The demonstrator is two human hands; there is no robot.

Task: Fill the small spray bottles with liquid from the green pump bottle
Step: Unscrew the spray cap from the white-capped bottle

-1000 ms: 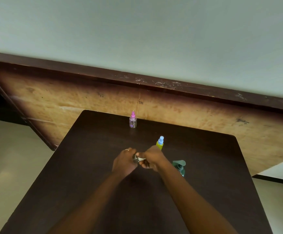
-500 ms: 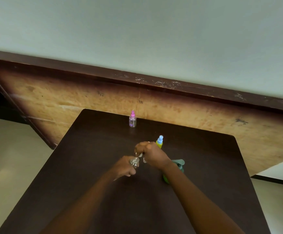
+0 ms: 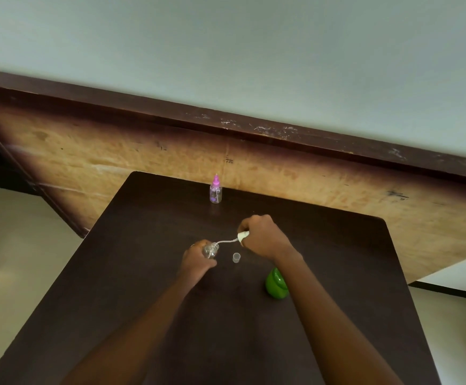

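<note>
the left hand (image 3: 198,258) is curled round a small clear spray bottle (image 3: 210,250), holding it tilted; whether its base touches the dark table (image 3: 143,315) cannot be told. the right hand (image 3: 263,237), a little beyond and to the right of the left, pinches the white spray head (image 3: 243,235) in closed fingers. the head's thin tube (image 3: 226,241) bends across the gap between the hands to the clear bottle's mouth. a small clear cap (image 3: 236,257) stands on the table between the two hands, touching neither. the green pump bottle (image 3: 276,284) sits on the near side of the right hand, partly hidden under that forearm. a pink-topped spray bottle (image 3: 215,190) stands upright well beyond both hands, close to the table's far edge and the wooden panel (image 3: 115,168) behind it. a broad stretch of tabletop runs from the left hand out to the left edge, and another from the right hand to the rounded far right corner. the purple print on the pink-topped bottle is too small to read.
</note>
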